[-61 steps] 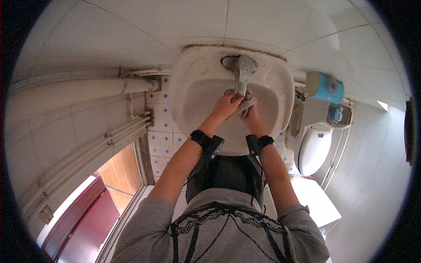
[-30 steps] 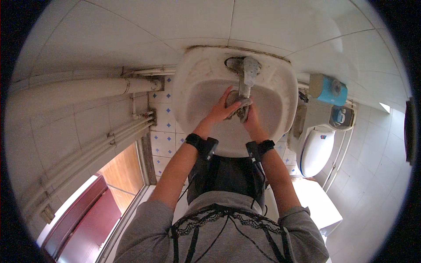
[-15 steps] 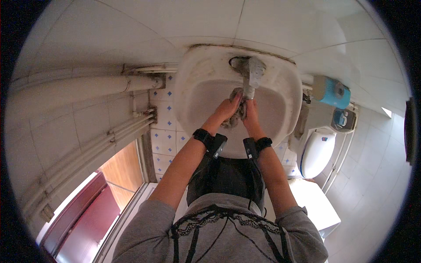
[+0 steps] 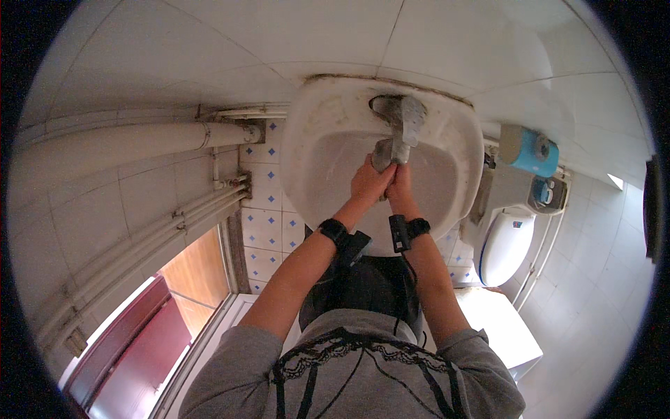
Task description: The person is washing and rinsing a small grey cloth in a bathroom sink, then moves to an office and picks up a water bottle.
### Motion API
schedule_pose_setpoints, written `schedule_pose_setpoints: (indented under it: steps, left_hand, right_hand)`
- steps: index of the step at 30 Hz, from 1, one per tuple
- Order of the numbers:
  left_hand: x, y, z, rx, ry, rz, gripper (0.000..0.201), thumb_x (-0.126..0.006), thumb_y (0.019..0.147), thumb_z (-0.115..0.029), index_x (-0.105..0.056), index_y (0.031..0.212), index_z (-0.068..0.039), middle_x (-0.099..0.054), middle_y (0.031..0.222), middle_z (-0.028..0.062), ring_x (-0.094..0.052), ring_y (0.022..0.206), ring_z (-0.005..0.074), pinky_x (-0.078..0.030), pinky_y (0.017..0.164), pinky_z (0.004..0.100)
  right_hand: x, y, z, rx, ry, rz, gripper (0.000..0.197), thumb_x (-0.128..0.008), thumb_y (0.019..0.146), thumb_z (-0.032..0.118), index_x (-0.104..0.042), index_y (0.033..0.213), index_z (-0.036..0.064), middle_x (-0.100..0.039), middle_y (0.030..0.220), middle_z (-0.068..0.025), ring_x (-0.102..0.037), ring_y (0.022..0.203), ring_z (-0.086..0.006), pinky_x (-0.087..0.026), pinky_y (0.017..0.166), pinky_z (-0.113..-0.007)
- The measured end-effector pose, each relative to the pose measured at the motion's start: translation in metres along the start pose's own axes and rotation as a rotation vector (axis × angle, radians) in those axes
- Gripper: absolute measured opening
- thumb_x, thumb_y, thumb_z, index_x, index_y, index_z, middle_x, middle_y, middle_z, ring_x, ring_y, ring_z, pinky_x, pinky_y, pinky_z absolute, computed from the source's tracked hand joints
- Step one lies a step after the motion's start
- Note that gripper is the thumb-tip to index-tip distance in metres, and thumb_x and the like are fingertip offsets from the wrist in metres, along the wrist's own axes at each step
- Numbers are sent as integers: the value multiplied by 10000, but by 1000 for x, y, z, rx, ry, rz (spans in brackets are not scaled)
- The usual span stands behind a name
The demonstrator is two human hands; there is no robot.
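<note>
Both hands meet over the white washbasin (image 4: 296, 150), just below and in front of the metal tap (image 4: 409, 124). A wet-looking grey cloth (image 4: 381, 155) is bunched between them, its crumpled end poking up beside the spout. My left hand (image 4: 370, 183) is wrapped round the cloth from the left. Pressed against it, my right hand (image 4: 400, 184) is closed on the lower part of the same cloth. The fingers' undersides and most of the cloth are hidden. I cannot tell if water is running.
Right of the basin stands a toilet with a white lid (image 4: 506, 246) and a blue toilet-paper holder (image 4: 530, 150) above. Thick pipes (image 4: 160, 140) run along the left wall. A doorway with a dark red door (image 4: 139, 349) opens at lower left. Black straps circle both wrists.
The cloth hung loosely below my hands; it is now gathered tightly, its end above them. My hands have closed together and moved slightly toward me, the left one turning over.
</note>
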State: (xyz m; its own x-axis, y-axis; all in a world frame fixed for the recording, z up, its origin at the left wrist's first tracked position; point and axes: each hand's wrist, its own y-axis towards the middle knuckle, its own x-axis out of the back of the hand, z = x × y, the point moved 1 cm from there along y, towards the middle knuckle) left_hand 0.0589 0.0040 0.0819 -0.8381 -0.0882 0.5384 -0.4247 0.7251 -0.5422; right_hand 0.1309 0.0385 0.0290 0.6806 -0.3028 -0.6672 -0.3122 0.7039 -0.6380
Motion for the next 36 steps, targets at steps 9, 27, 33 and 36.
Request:
schedule_pose_setpoints:
  steps: [9,27,33,36]
  left_hand:
    - [-5,2,12,-85,52,35,591,-522,743,-371,-369,1177,-1,-583,822,219,-573,764,338,-476,648,404]
    - [-18,49,116,-348,-501,264,784,-422,739,-609,-320,1247,-19,-317,1267,231,-463,1038,342,-355,889,379]
    - [13,18,42,29,-303,697,755,-333,766,-623,-390,1217,-20,-353,1260,195,-456,1050,297,-346,875,352]
    - [22,6,21,67,-290,670,549,-361,845,-470,-440,1184,-46,-496,1132,91,-472,995,211,-337,878,298]
  right_hand:
    - [2,0,5,48,-297,45,256,-459,832,273,-504,939,45,-548,883,-77,-535,798,-205,-458,680,-340]
    - [24,-34,55,-212,-196,198,572,-473,842,320,-203,1295,99,-315,1290,-81,-299,1182,-217,-232,987,-405]
    - [34,-54,34,343,-787,43,725,-487,843,305,15,1320,89,-228,1329,-84,-252,1206,-195,-201,1009,-418]
    - [54,-45,38,484,-931,83,734,-504,835,297,2,1319,78,-249,1320,-107,-296,1184,-216,-254,984,-403]
